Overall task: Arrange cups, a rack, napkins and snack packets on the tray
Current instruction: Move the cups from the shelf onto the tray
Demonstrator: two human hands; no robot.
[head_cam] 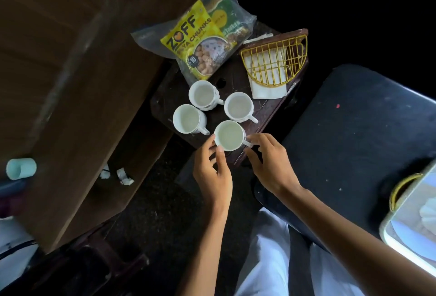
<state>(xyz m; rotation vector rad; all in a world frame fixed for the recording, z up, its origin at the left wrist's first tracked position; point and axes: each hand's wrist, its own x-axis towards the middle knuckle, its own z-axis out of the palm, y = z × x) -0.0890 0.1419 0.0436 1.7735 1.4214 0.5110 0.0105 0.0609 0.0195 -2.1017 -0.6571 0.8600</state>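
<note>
left hand [212, 170], right hand [270, 164] curled round cup [228, 136]

Dim room, brown wood cabinet [70, 71] left, dark floor [153, 201]

Dim and murky, near-black far right and near left; pale cups [203, 94] softly lit; edges bowed, slightly blurred.
</note>
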